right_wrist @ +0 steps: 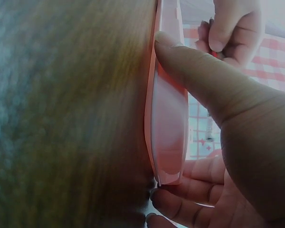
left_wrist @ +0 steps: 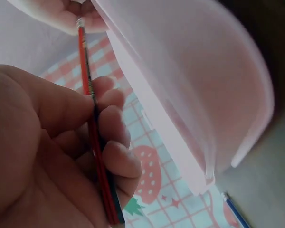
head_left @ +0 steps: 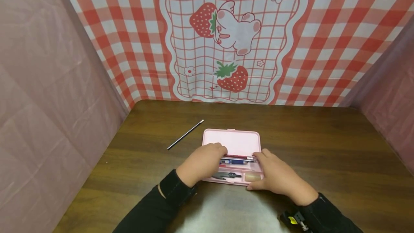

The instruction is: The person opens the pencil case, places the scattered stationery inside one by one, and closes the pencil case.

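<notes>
A pink pencil case (head_left: 231, 142) lies open on the table, its lid laid back on the far side. My left hand (head_left: 204, 163) is over the left part of the case; in the left wrist view it pinches a red-and-black pencil (left_wrist: 97, 156) between thumb and fingers, its pale end pointing toward my right hand. At the case's right end, my right hand (head_left: 275, 173) grips it, thumb at the near edge and fingers around the side. Inside the case are a blue pen (head_left: 234, 161), a drawing compass (head_left: 230, 175) and a beige eraser (head_left: 253, 177).
A dark pencil (head_left: 185, 135) lies slantwise on the brown wooden table (head_left: 307, 132), left of and beyond the case. A red-and-white checked cloth (head_left: 136, 46) with strawberries hangs behind the table. Pink curtains (head_left: 48, 100) stand along both sides.
</notes>
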Available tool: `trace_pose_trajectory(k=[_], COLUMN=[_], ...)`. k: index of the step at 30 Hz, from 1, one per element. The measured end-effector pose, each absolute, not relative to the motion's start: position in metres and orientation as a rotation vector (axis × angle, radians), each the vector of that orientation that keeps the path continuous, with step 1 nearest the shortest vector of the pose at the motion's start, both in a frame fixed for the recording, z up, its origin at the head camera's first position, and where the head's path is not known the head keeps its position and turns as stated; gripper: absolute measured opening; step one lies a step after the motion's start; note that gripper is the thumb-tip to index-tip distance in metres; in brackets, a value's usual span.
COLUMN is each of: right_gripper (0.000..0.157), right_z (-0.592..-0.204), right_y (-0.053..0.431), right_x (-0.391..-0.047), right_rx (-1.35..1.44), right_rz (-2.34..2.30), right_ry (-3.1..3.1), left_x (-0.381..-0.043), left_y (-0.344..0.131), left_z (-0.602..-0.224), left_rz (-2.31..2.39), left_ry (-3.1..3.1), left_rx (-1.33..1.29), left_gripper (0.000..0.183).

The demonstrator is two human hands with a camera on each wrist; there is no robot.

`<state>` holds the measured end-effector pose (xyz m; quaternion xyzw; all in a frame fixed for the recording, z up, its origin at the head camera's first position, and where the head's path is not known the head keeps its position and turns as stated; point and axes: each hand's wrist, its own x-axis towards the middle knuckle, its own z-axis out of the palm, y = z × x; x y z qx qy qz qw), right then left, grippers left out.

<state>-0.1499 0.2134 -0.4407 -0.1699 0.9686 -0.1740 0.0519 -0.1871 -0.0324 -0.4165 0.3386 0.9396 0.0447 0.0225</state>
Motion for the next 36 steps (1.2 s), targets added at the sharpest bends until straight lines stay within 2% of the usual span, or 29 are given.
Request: trace_pose_trajectory(k=[23,36], right_gripper=[0.109,0.109], right_z=[-0.440,-0.443], right_y=[0.214,0.215], right_x=[-0.148,-0.149], right_rx=[-0.560,-0.566], right_rz=[-0.517,-0.519], right_ry=[2.970,2.972], left_x=[-0.178,-0.163], left_y=[-0.024,-0.020], left_z=[-0.431,-0.418], left_rz=[0.067,0.043], left_ry=[2.895,2.801], left_rx=[1.277,1.157], left_gripper=[0.034,0.026])
